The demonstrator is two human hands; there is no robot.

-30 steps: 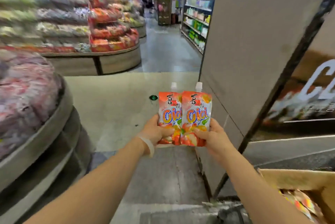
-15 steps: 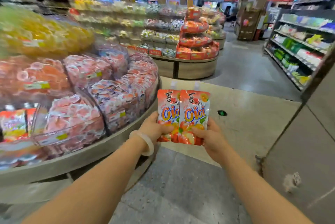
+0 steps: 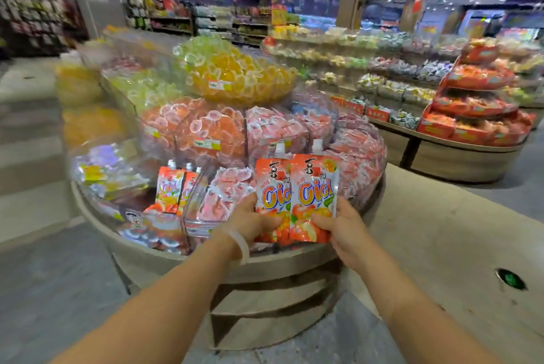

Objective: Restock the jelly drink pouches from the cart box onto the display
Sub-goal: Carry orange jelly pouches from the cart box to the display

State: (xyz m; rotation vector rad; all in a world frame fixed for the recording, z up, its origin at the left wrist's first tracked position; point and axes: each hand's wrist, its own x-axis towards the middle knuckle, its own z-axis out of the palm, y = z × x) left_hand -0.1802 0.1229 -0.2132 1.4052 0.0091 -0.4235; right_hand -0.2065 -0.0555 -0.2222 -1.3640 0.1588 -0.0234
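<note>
Two glossy orange jelly drink pouches are held upright, side by side, in front of the round tiered display (image 3: 265,268). The left pouch (image 3: 272,195) and the right pouch (image 3: 316,198) are flat, soft foil packs with white screw spouts at the top and a bold "Cici" logo over printed fruit; the right one overlaps the left along their shared edge. The left hand (image 3: 251,222) grips the bottom of the left pouch, thumb across its face, with a pale translucent bangle (image 3: 240,244) round the wrist. The right hand (image 3: 343,231) pinches the bottom corner of the right pouch, its fingers curled over the front. The hands are close together, each clamped on its own pouch.

The display has a curved, pale wood-look rim with stepped bands below. Clear plastic dividers split its tiers into wedge compartments. Left of the held pouches, a lower compartment holds several matching pouches (image 3: 172,192) standing upright. Just behind the left hand sits a wedge of small pink-and-white sachets (image 3: 229,190). Above, a tier holds round orange jelly cups (image 3: 200,128), and the top is heaped with yellow jelly cups (image 3: 235,78). A green round floor marker (image 3: 510,279) lies on the floor to the right of the display.
</note>
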